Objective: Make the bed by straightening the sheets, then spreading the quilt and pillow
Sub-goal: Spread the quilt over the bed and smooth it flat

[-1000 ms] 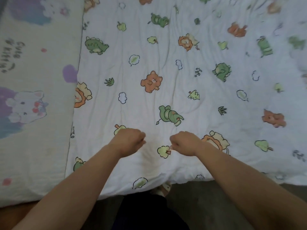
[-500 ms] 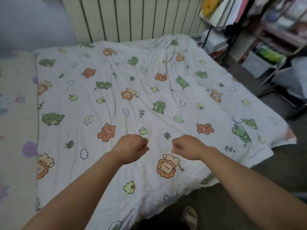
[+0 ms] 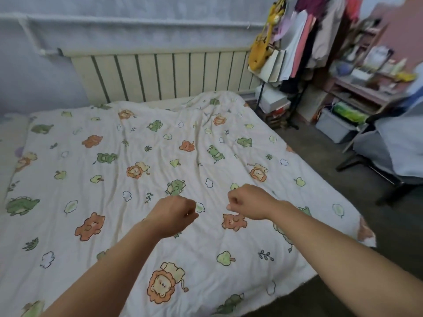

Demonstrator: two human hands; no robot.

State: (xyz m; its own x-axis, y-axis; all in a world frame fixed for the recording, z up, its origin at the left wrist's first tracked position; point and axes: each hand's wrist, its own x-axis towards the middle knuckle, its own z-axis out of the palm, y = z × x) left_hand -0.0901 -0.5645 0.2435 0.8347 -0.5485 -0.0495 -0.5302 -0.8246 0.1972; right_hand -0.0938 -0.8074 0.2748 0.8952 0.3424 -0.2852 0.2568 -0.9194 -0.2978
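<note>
Head view, quilt-spreading step. The white, soft-padded quilt printed with orange lions, bears and green dinosaurs (image 3: 160, 156) lies across the bed, from the near edge to the cream ribbed radiator (image 3: 160, 74). Its right border drapes toward the dark grey floor (image 3: 343, 202). The left hand (image 3: 174, 216) and right hand (image 3: 249, 202) are both clenched into loose fists, close together over the middle of the quilt. No fabric is seen rising into either fist, so they appear to grasp nothing.

The cloth looks thin and limp, with long shallow creases running away from the viewer and a rumpled fold at the far edge. Judged from this, the step is best finished by pinching the near hem with the hands set wide apart. A low, even pull toward the body should then draw out the creases without dragging the far corners. A strip of pale printed under-sheet (image 3: 10, 138) shows at the left, which suggests the quilt sits off-centre. No pillow is visible.
</note>
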